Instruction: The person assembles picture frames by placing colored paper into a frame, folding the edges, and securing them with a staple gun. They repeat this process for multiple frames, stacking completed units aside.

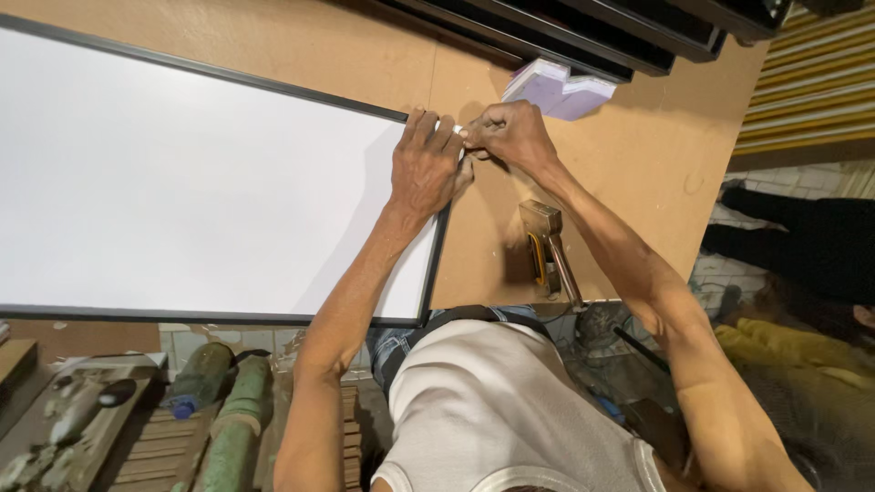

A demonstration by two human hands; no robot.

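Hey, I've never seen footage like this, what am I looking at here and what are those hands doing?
This is one picture from a camera worn on a person's head, looking down at their own two bare hands; there is no machine. They lean over a brown table. On it lies a large white panel in a thin black frame. The left hand presses on the frame's far corner, and the right hand pinches something small there, too small to identify. A staple gun and a pale packet lie nearby.

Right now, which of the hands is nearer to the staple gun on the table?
Right. The right hand is just above the staple gun, at the frame's corner; the left hand lies further left, on the white board.
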